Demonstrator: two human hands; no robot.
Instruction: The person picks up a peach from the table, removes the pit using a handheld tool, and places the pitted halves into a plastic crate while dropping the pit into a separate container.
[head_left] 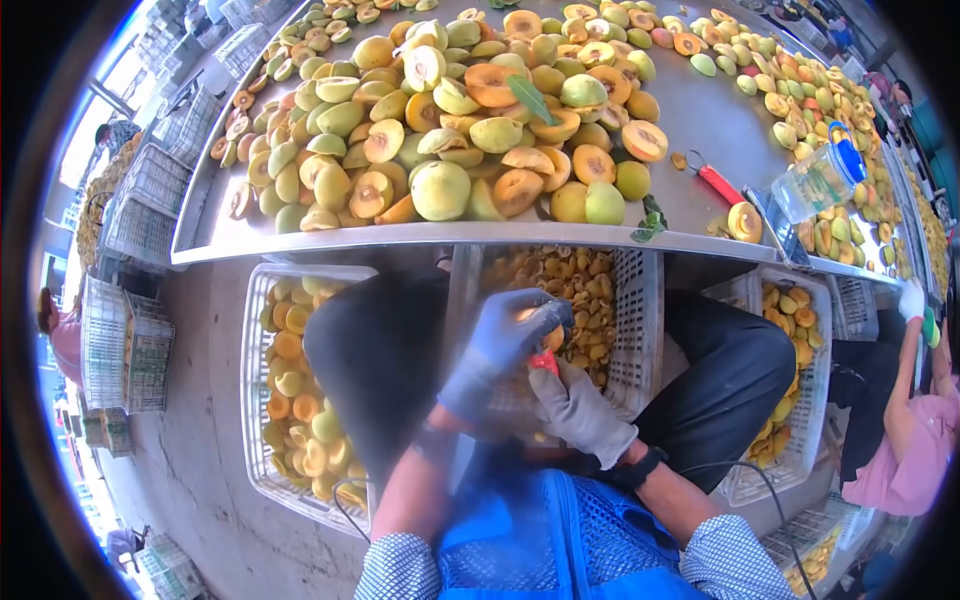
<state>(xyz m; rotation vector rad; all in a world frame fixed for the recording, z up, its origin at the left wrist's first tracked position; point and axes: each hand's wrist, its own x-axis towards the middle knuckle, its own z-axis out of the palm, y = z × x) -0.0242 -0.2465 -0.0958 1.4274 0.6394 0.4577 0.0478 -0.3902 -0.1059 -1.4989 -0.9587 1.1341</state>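
My left hand point(505, 340), in a blue glove and slightly blurred, is closed around a piece of apricot-like fruit point(556, 338) whose orange flesh shows between the fingers. Close against it, my right hand point(583, 408) in a grey-white glove grips a red-handled pitting tool point(544, 361). The tool's working end is hidden at the fruit. Both hands are over a crate point(636, 330) between my knees that contains small brown-orange fruit scraps or pits point(575, 275). On the table before me lies a big pile of halved and whole yellow-green fruit point(440, 130).
The metal table's edge point(400, 240) runs above my knees. Another red-handled pitting tool point(718, 185), a clear blue-lidded container point(815, 180) and more fruit lie right. Crates of fruit halves point(300, 400) point(790, 340) flank my legs. A person in pink point(905, 440) sits at right.
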